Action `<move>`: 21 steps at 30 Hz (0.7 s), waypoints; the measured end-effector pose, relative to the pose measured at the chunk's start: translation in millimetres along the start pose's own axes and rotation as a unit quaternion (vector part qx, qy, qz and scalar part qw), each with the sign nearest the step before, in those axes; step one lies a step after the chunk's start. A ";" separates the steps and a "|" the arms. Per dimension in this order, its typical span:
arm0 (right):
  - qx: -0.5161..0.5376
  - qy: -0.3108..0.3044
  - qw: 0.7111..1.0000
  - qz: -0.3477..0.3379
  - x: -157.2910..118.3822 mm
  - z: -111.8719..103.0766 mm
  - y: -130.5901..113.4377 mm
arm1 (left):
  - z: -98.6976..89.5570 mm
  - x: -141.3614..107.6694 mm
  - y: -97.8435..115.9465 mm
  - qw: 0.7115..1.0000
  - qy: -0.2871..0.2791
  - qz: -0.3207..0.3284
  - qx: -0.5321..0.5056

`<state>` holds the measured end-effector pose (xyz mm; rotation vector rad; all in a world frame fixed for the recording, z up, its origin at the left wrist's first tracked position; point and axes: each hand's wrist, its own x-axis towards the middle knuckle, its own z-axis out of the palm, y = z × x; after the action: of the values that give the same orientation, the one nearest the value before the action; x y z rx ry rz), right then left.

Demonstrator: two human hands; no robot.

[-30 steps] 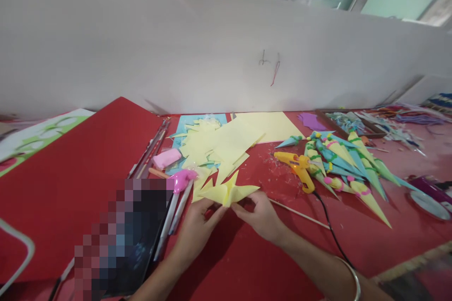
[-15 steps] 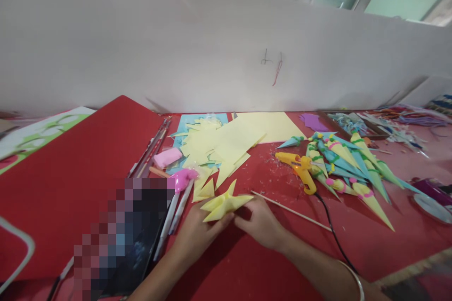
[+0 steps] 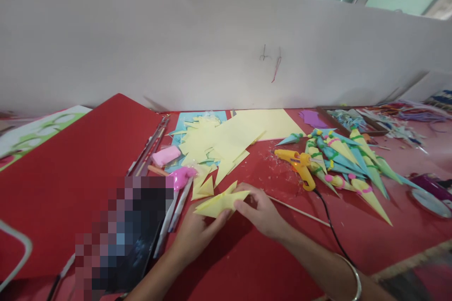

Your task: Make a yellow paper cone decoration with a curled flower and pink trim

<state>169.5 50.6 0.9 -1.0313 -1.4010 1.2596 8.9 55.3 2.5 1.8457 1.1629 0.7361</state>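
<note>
Between my two hands is a folded yellow paper piece (image 3: 219,204) with pointed ends, raised a little above the red table. My left hand (image 3: 197,230) grips it from the left and below, thumb pressed on its near side. The thumb and fingers of my right hand (image 3: 261,211) pinch its right end. Just beyond lies a smaller folded yellow paper triangle (image 3: 205,188), near a heap of cut yellow paper (image 3: 201,138). A thin wooden stick (image 3: 300,210) lies to the right of my right hand.
A yellow hot glue gun (image 3: 296,164) with a black cord lies right of centre, beside a pile of yellow and blue paper cones (image 3: 353,160). Left are pink clay packs (image 3: 181,177), a dark phone-like device (image 3: 141,225) and a red board (image 3: 77,178). A white partition (image 3: 212,42) stands behind.
The yellow paper piece has been tilted and flattened, its several spread points now seen more edge-on. My right thumb has moved onto its right end. The view has shifted slightly.
</note>
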 end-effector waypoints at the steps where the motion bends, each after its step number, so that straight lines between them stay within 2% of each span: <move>1: 0.016 0.007 1.000 0.010 0.8 -1.1 0.7 | 0.6 -0.2 0.3 1.000 -0.006 -0.006 0.001; 7: 0.049 0.038 0.996 0.070 4.1 -5.8 3.7 | 0.7 0.9 1.6 0.999 -0.015 -0.006 0.039; 15: 0.087 0.040 0.994 0.059 3.2 -4.2 6.1 | 2.2 0.0 -0.4 0.999 -0.028 -0.001 0.020; 21: 0.024 0.024 0.999 0.040 2.8 -5.6 4.1 | 1.4 0.2 2.6 0.999 -0.027 -0.002 0.028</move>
<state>174.5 54.8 -2.8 -1.0880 -1.2986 1.3114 11.2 54.4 4.0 1.8986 1.1627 0.6543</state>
